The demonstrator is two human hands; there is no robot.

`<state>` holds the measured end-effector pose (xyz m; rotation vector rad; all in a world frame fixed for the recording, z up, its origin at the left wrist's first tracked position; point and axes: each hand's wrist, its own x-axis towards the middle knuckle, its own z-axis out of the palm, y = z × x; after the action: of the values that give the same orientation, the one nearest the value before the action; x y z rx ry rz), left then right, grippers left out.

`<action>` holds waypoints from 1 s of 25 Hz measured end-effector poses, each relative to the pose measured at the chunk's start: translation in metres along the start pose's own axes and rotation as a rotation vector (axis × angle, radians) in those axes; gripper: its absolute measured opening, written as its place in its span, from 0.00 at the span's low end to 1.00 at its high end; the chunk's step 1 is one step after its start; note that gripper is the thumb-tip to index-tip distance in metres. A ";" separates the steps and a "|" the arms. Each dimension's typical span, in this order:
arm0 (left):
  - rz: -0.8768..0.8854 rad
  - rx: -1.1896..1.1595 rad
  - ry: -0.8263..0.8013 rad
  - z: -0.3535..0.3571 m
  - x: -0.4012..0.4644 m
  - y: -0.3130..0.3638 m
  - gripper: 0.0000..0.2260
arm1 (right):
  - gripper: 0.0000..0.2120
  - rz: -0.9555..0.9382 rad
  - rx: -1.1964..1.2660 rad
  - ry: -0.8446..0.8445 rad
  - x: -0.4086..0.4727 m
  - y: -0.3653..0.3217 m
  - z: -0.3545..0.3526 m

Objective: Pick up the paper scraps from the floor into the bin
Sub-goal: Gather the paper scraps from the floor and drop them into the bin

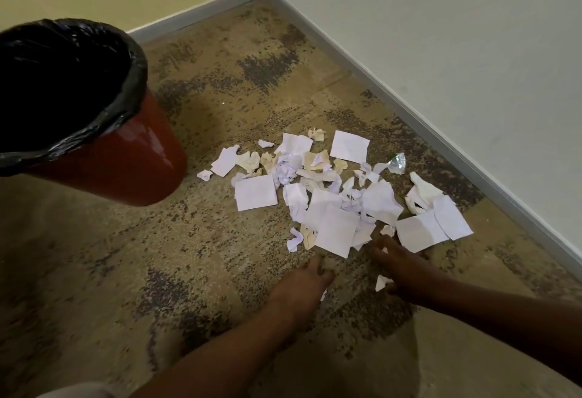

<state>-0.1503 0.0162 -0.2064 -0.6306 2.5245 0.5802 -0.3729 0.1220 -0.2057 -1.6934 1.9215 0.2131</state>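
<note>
A pile of white and beige paper scraps, flat squares and crumpled bits, lies on the carpet right of centre. The red bin with a black liner stands at the left, its mouth open and dark inside. My right hand is at the pile's near edge, fingers curled around a white paper scrap that sticks out under the palm. My left hand hovers just short of the pile with fingers curled; a small white sliver shows beneath it.
The mottled brown carpet runs to a corner of two walls with a grey skirting board at the back and right. A crumpled shiny wrapper lies at the pile's far right.
</note>
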 end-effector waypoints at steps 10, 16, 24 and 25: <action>-0.027 -0.131 0.088 -0.001 0.008 -0.021 0.08 | 0.11 -0.107 0.003 0.050 0.015 -0.015 0.009; -0.074 -0.311 0.181 0.001 -0.002 -0.048 0.10 | 0.05 -0.146 0.205 0.108 0.029 -0.052 -0.002; 0.233 0.022 -0.038 0.036 -0.022 -0.027 0.16 | 0.05 -0.176 0.202 0.137 0.045 -0.074 -0.007; 0.244 0.093 -0.076 0.038 -0.023 -0.028 0.16 | 0.04 -0.177 0.195 0.136 0.046 -0.073 -0.008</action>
<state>-0.1048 0.0206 -0.2326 -0.2635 2.5569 0.5557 -0.3078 0.0653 -0.2048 -1.7698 1.8081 -0.1564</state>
